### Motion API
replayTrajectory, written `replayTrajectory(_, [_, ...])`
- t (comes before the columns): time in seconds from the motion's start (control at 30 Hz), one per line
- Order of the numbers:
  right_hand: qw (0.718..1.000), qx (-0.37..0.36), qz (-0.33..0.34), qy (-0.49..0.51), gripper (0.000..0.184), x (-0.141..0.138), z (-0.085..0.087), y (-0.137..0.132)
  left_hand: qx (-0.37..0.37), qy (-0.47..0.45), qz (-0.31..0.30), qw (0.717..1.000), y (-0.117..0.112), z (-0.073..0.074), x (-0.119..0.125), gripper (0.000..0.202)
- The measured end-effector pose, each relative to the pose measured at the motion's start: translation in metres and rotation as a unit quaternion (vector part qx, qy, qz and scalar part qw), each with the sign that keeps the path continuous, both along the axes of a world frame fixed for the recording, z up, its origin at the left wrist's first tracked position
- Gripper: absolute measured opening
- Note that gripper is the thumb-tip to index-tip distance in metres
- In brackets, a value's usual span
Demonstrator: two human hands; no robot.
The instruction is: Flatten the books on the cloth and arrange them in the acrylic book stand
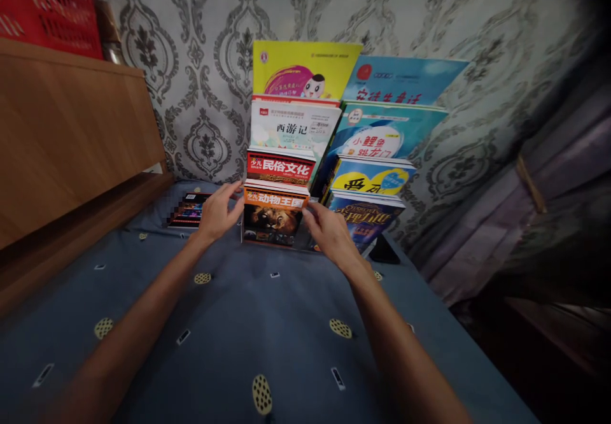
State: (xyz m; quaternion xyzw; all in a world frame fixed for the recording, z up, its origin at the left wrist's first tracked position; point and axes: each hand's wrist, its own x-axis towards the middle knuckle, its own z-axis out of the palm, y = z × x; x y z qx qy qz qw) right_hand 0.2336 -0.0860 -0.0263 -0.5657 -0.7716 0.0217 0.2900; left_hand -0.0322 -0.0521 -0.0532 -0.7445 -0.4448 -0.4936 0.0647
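Books stand in tiered rows on a rack against the patterned wall. The front left one is an orange book with a lion on its cover [273, 219]. My left hand [217, 211] is at that book's left edge, fingers curled with the fingertips touching its top corner. My right hand [329, 233] rests at its right edge, fingers bent against the cover side. Behind it rise a red-titled book [280, 168], a white book [292, 125] and a yellow book [305, 70]. A dark blue book [365, 217] stands beside my right hand.
More blue and teal books [382, 132] fill the rack's right column. A small dark booklet [188, 211] lies flat on the blue spotted bedspread [267, 328]. A wooden headboard [62, 131] runs along the left with a red crate [48, 7] on top. Curtains hang at the right.
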Motion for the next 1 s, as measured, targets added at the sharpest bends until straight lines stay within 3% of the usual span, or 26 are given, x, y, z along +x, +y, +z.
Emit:
replayTrajectory(0.1, [1.000,0.020,-0.003,0.012,0.040,0.003,0.006,-0.004,-0.010,0.003,0.027,1.000,0.008,0.000,-0.014,0.040])
replayTrajectory(0.2, [0.997,0.067,-0.017,0.037,0.041,0.005,0.013,-0.012,-0.088,0.054,0.133,0.986,0.018,-0.005,-0.037,0.042])
replayTrajectory(0.3, [0.990,0.114,-0.021,0.077,0.041,0.004,0.023,-0.024,-0.215,0.134,0.263,0.931,0.024,-0.021,-0.062,0.048])
replayTrajectory(0.37, [0.987,0.129,-0.002,0.099,0.040,0.001,0.029,-0.032,-0.273,0.159,0.296,0.901,0.024,-0.037,-0.076,0.054])
replayTrajectory(0.47, [0.986,0.128,0.029,0.103,0.039,-0.004,0.036,-0.043,-0.338,0.193,0.307,0.869,0.023,-0.057,-0.090,0.069])
replayTrajectory(0.53, [0.988,0.120,0.045,0.088,0.038,-0.007,0.038,-0.047,-0.368,0.219,0.304,0.851,0.024,-0.063,-0.095,0.071])
replayTrajectory(0.73, [0.993,0.079,0.084,0.039,0.036,-0.019,0.035,-0.052,-0.415,0.279,0.288,0.816,0.034,-0.055,-0.093,0.057])
replayTrajectory(0.87, [0.992,0.043,0.120,0.009,0.037,-0.026,0.029,-0.053,-0.409,0.313,0.260,0.817,0.037,-0.053,-0.081,0.043])
replayTrajectory(1.0, [0.991,0.025,0.132,-0.010,0.036,-0.029,0.025,-0.054,-0.379,0.317,0.225,0.840,0.031,-0.047,-0.079,0.036])
